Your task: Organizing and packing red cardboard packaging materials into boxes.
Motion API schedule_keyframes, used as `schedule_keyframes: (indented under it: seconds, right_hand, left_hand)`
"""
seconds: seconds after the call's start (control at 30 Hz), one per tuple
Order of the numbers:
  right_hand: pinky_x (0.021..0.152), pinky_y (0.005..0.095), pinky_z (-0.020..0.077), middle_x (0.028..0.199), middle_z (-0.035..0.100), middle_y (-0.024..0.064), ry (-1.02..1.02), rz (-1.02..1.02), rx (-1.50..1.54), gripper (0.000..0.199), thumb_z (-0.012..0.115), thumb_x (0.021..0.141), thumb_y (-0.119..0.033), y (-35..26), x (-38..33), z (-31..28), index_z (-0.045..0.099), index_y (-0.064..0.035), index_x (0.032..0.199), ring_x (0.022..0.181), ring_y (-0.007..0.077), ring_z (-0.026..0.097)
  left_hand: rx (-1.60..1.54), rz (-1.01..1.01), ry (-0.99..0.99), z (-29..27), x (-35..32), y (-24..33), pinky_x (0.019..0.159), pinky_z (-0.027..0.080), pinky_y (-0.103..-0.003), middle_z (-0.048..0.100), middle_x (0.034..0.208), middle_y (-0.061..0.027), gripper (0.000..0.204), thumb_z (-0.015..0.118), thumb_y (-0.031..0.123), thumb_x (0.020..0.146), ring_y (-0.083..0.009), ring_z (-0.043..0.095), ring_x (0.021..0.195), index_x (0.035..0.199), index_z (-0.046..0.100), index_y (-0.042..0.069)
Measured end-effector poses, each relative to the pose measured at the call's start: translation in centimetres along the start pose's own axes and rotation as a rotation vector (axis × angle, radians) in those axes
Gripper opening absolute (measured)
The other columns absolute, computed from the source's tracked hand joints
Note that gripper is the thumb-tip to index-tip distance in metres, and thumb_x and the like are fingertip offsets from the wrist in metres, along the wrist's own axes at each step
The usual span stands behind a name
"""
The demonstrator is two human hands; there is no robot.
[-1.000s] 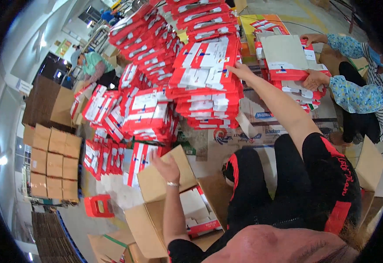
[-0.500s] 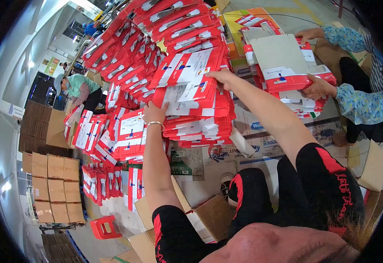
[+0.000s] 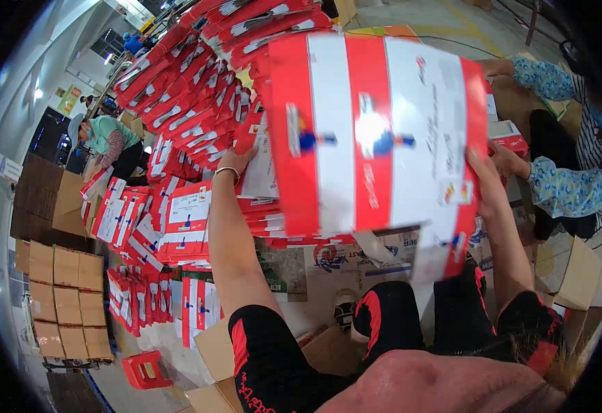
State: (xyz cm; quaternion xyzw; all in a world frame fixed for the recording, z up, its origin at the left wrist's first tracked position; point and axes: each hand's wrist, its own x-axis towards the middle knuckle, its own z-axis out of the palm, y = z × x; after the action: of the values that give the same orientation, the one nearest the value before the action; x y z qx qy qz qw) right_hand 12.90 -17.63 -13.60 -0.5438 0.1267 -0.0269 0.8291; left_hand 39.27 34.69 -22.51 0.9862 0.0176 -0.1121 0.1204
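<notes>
My right hand [image 3: 488, 184] grips the right edge of a flat, folded red-and-white carton [image 3: 414, 138] with blue bottle pictures. It is lifted close to my view, slightly blurred, and covers much of the stack behind; I cannot tell whether it is one carton or several together. A flap hangs down at its lower right corner. My left hand [image 3: 237, 165], a bracelet at its wrist, is closed on the left edge of the flat cartons [image 3: 261, 175] on the stack. Its fingertips are partly hidden.
Tall piles of flat red cartons [image 3: 184, 89] rise at the far left. On the right, a co-worker's hand [image 3: 509, 162] is near a red-and-white box [image 3: 511, 138]. Brown boxes [image 3: 60, 296] and a red stool [image 3: 146, 370] stand at lower left; another person [image 3: 111, 138] bends behind.
My right hand has lifted the carton off the stack and brought it right and toward me. My left hand has stayed at the stack's left edge. The co-worker's light panel is now hidden.
</notes>
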Motion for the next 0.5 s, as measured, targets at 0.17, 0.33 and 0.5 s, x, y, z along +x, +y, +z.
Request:
schedule_keyframes:
  seconds: [0.17,0.33,0.5]
  right_hand:
    - [0.08,0.0313,0.0536,0.106,0.067,0.01,-0.023,-0.248,-0.252,0.065,0.077,0.078,-0.039,-2.8,-6.4,-6.3,0.054,0.005,0.12,0.089,0.0151,0.066]
    - [0.076,0.0289,0.052,0.099,0.068,0.007,0.059,-0.449,-0.547,0.068,0.078,0.075,-0.046,-9.0,-9.7,-8.6,0.058,0.0061,0.114,0.083,0.0123,0.065]
    - [0.078,0.0307,0.0498,0.096,0.068,0.0066,-0.09,-0.456,-0.877,0.074,0.085,0.064,-0.047,-16.9,-15.5,-7.6,0.06,0.003,0.113,0.084,0.0143,0.064]
  left_hand:
    - [-0.264,-0.234,0.088,-6.6,-6.7,2.6,0.089,0.051,-0.039,0.064,0.116,-0.0224,0.102,0.082,0.061,0.06,-0.0309,0.064,0.105,0.124,0.053,-0.012]
    - [-0.63,-0.165,0.075,-10.9,-9.8,-1.2,0.077,0.054,-0.038,0.063,0.115,-0.0243,0.101,0.086,0.053,0.06,-0.0272,0.066,0.097,0.122,0.05,-0.019]
    - [-1.141,0.098,0.189,-13.7,-22.5,7.7,0.075,0.054,-0.035,0.065,0.108,-0.0124,0.054,0.074,0.025,0.084,-0.0199,0.065,0.09,0.126,0.053,-0.002]
